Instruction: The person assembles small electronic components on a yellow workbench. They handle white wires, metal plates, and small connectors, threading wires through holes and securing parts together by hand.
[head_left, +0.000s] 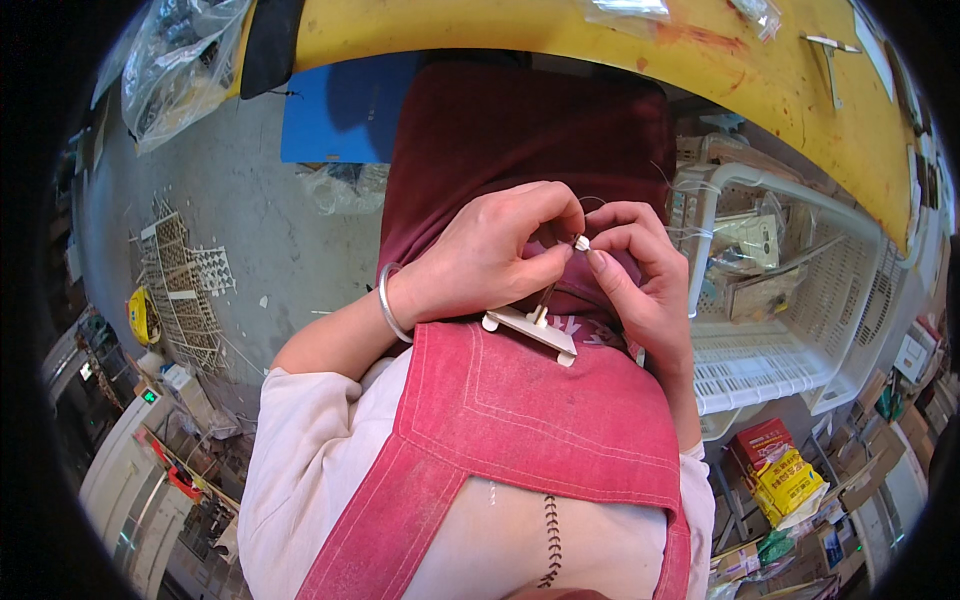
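Both hands meet in front of my apron, fingertips close together. My right hand [642, 268] pinches a small white piece [582, 243] between thumb and finger. Beside it, my left hand [505, 240] is closed in a pinch at a thin dark part that touches the white piece; its fingers mostly hide what they grip. Below the left fingers, a flat cream-coloured part [530, 333] with rounded knobs at its corners lies tilted against the pink apron [540, 420]. A thin brownish rod [546, 300] runs from it up toward the left fingers. A fine thread or wire curves above the right hand.
A yellow table [450, 25] curves across the far side. To the right stands a white plastic basket [760, 370] holding bagged parts. On the floor at left lie cream lattice pieces [185, 285]. Boxes and a yellow bag [788, 485] sit at lower right.
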